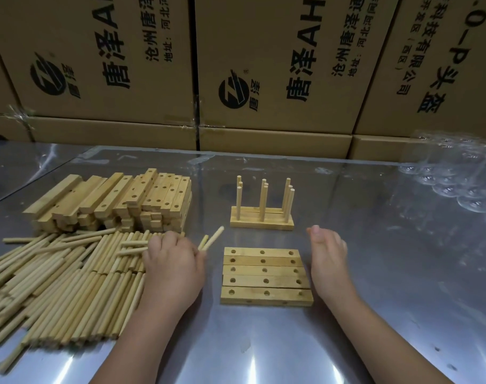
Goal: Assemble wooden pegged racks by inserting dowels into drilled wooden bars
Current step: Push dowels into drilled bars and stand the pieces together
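Table (258, 353), shiny metal, nearest the lens; both forearms reach in over it.

Far left: dowels (56, 286) in a loose heap, mostly lying the same way. I judge this is stock kept where the near hand can rake it. Behind the heap is a stack of bars (119, 200), drilled, with holes showing on the top faces.

Left hand (172, 261) sits at the heap's right edge, fingers curled round the held dowels (211, 239). Two ends stick out up and to the right, toward the work. Whether more are hidden in the fist, cannot tell. Probably a small batch is gripped so several holes can be fed without going back to the heap.

Centre: five bars (265, 275) laid flat and touching side by side, three holes up on each, all empty. Packed as a block, likely so neighbours brace each other and the holes line up in rows.

Beyond them, apart: racks (261, 216) already pegged, dowels upright — set back, presumably to keep the work spot free.

Right hand (329, 253) is open, fingers relaxed, holding nothing. It stands edge-on just beside the block's right end; contact cannot be told. Looks poised to steady the block or take a dowel.

Far right: crumpled clear plastic (458, 184). Boxes (97, 65) wall off the back.
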